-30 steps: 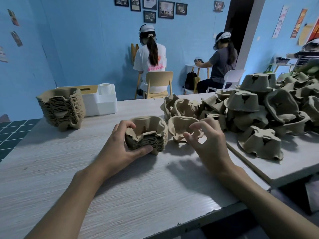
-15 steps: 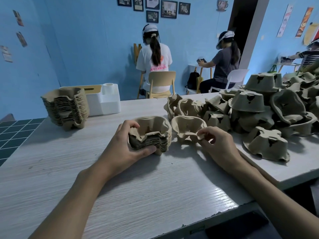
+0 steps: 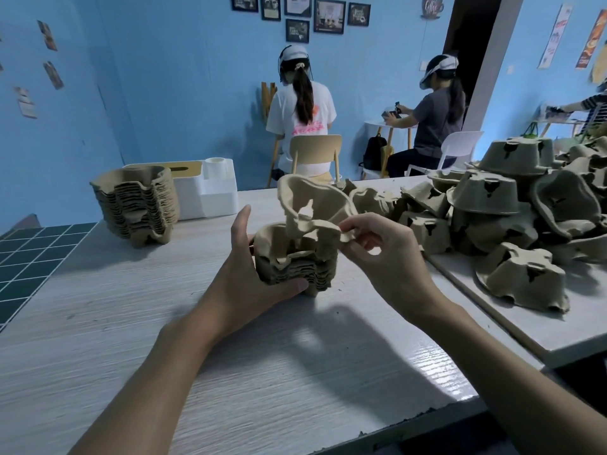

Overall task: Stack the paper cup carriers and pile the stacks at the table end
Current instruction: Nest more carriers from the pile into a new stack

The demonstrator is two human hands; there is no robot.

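— Is anything reading clearly here?
— Only the cup-shaped wall sign [image 3: 433, 7] is showing a word, seemingly "Coffee".
— And the framed pictures [image 3: 329, 16] and the hanging banners [image 3: 555, 36]?
— Their lettering is coming out too small. The pink shirt print [image 3: 307, 128] is blurring too.

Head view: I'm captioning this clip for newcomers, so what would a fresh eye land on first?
At centre, the right hand pinches a tilted carrier above the small stack that the left hand grips on the table. To the right sprawls a heap of loose carriers. At the far left stands a tall stack.
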